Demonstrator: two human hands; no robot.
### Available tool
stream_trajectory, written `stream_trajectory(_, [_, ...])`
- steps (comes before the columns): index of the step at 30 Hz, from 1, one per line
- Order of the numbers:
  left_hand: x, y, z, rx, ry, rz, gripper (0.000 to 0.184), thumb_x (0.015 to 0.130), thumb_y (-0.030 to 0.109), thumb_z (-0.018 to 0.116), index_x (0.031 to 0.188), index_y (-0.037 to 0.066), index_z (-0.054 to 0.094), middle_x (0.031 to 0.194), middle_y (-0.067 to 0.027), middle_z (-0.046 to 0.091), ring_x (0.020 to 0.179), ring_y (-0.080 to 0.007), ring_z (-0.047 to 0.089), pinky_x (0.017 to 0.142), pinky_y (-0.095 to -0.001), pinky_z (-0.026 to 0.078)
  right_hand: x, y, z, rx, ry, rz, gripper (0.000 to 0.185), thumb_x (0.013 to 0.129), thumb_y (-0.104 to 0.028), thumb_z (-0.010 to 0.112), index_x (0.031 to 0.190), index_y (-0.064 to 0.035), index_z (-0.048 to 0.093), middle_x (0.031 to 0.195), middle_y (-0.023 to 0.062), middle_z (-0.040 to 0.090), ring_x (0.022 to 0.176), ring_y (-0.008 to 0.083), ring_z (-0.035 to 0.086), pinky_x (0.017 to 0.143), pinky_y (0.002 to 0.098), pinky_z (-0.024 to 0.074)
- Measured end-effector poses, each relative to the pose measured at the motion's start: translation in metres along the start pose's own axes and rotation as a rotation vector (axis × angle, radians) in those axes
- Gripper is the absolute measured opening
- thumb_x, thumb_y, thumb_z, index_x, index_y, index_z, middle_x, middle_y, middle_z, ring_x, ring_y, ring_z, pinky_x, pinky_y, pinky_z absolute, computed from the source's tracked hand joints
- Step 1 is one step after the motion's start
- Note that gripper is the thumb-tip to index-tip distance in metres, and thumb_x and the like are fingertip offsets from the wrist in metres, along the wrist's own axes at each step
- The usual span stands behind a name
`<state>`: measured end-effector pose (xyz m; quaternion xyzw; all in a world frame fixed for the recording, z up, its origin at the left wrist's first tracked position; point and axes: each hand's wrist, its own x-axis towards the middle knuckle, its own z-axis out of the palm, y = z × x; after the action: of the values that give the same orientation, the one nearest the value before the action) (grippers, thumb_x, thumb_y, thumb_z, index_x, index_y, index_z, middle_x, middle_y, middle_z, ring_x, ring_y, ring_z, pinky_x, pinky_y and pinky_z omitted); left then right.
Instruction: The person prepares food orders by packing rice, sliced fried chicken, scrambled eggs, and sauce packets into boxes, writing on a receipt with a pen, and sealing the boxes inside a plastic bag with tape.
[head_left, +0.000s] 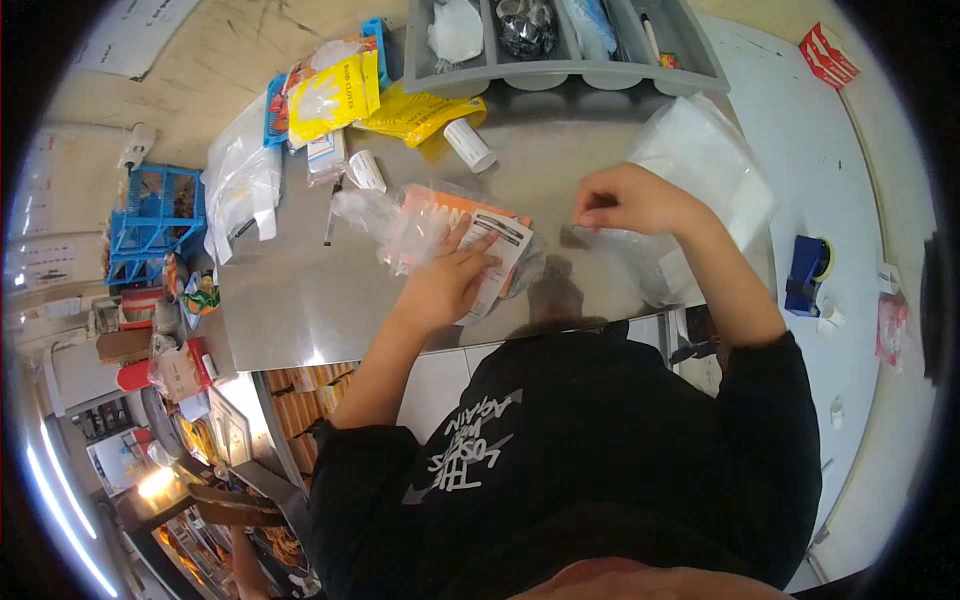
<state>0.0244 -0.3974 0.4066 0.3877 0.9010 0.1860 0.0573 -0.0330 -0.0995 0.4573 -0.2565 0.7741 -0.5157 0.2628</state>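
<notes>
My left hand (450,281) lies with fingers spread on a white printed slip (497,252). Under the slip is an orange packet (425,204) with white lettering, and clear crumpled plastic (405,237) bunches beside my fingers. My right hand (636,200) is raised over the right part of the steel table, fingers curled and pinched together. Thin clear plastic bags (690,160) lie under and beside it. Whether the pinch holds a bag's edge is hard to make out.
A grey divided tray (570,78) stands at the back. Yellow glove packets (335,97), a white paper roll (469,146), a smaller roll (367,171) and a pen (331,218) lie at back left. A blue tape dispenser (806,276) sits on the white surface at right.
</notes>
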Motion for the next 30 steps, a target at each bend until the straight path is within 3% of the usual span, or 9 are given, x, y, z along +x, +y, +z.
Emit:
stream_trajectory(8, [0.000, -0.003, -0.002, 0.046, -0.015, 0.013, 0.040, 0.070, 0.020, 0.064, 0.108, 0.018, 0.055, 0.135, -0.0108, 0.032, 0.126, -0.0372, 0.025, 0.101, -0.0502, 0.024, 0.114, 0.008, 0.032, -0.243, -0.403, -0.064, 0.028, 0.074, -0.029, 0.065, 0.069, -0.0018, 0.059, 0.058, 0.0058, 0.058, 0.054, 0.0130, 0.053, 0.050, 0.0288, 0.0416])
stream_trajectory(11, [-0.008, -0.009, 0.017, -0.055, 0.004, 0.034, 0.053, 0.065, 0.026, 0.069, 0.114, 0.021, 0.052, 0.138, -0.0103, 0.029, 0.127, -0.0358, 0.023, 0.100, -0.0517, 0.024, 0.128, 0.042, 0.044, -0.740, -0.418, 0.066, 0.041, 0.075, -0.042, 0.060, 0.064, -0.0025, 0.057, 0.054, 0.0091, 0.055, 0.051, 0.0187, 0.053, 0.050, 0.0322, 0.0403])
stream_trajectory(13, [-0.006, -0.012, 0.018, -0.132, 0.041, 0.062, 0.060, 0.061, 0.030, 0.071, 0.117, 0.023, 0.050, 0.138, -0.0103, 0.029, 0.127, -0.0345, 0.024, 0.100, -0.0509, 0.024, 0.120, 0.069, 0.049, -0.584, -0.160, 0.034, 0.059, 0.077, -0.058, 0.047, 0.065, -0.0016, 0.057, 0.064, 0.0133, 0.059, 0.063, 0.0303, 0.057, 0.057, 0.0402, 0.0423])
stream_trajectory(17, [-0.004, -0.005, 0.022, 0.051, 0.032, 0.007, 0.070, 0.053, 0.034, 0.076, 0.118, 0.025, 0.050, 0.138, -0.0100, 0.029, 0.128, -0.0345, 0.023, 0.100, -0.0504, 0.025, 0.099, 0.111, 0.077, -0.689, 0.203, -0.187, 0.036, 0.078, -0.044, 0.053, 0.078, -0.0086, 0.058, 0.072, 0.0126, 0.058, 0.072, 0.0322, 0.056, 0.065, 0.0410, 0.0433])
stream_trajectory(19, [-0.003, 0.003, 0.022, 0.059, 0.043, -0.002, 0.071, 0.052, 0.034, 0.076, 0.117, 0.026, 0.050, 0.137, -0.0101, 0.030, 0.127, -0.0350, 0.023, 0.100, -0.0505, 0.024, 0.079, 0.070, 0.055, -0.720, 0.171, 0.001, 0.024, 0.077, -0.034, 0.057, 0.081, -0.0097, 0.056, 0.079, 0.0114, 0.057, 0.078, 0.0311, 0.055, 0.067, 0.0401, 0.0436])
stream_trajectory(24, [0.016, 0.038, 0.031, 0.115, 0.028, -0.153, 0.070, 0.053, 0.034, 0.077, 0.115, 0.016, 0.050, 0.134, -0.0088, 0.035, 0.127, -0.0358, 0.024, 0.099, -0.0545, 0.022, -0.056, 0.057, -0.023, -0.584, 1.043, -0.209, 0.010, 0.075, -0.015, 0.057, 0.081, -0.0079, 0.057, 0.082, 0.0110, 0.057, 0.084, 0.0271, 0.054, 0.071, 0.0369, 0.0431])
stream_trajectory(27, [0.020, 0.050, 0.029, 0.158, -0.025, -0.201, 0.073, 0.052, 0.033, 0.077, 0.116, 0.012, 0.048, 0.133, -0.0100, 0.036, 0.126, -0.0365, 0.024, 0.100, -0.0514, 0.023, -0.202, 0.108, -0.053, -0.753, 1.557, 0.011, 0.010, 0.074, -0.011, 0.057, 0.083, -0.0081, 0.059, 0.086, 0.0102, 0.058, 0.087, 0.0277, 0.053, 0.075, 0.0372, 0.0425])
stream_trajectory(29, [0.016, 0.045, 0.022, 0.292, -0.027, -0.143, 0.077, 0.052, 0.035, 0.076, 0.120, 0.014, 0.046, 0.135, -0.0102, 0.034, 0.126, -0.0369, 0.024, 0.100, -0.0492, 0.023, -0.298, 0.141, -0.059, -0.482, 1.874, 0.330, 0.015, 0.072, -0.016, 0.060, 0.084, -0.0078, 0.060, 0.088, 0.0113, 0.059, 0.089, 0.0295, 0.052, 0.079, 0.0383, 0.0416])
stream_trajectory(30, [0.011, 0.043, 0.017, 0.262, -0.031, -0.154, 0.080, 0.052, 0.035, 0.076, 0.122, 0.014, 0.044, 0.136, -0.0108, 0.033, 0.126, -0.0372, 0.023, 0.101, -0.0496, 0.022, -0.345, 0.164, -0.059, -0.646, 1.877, 0.526, 0.019, 0.072, -0.020, 0.062, 0.087, -0.0084, 0.060, 0.091, 0.0117, 0.059, 0.092, 0.0286, 0.052, 0.080, 0.0395, 0.0418])
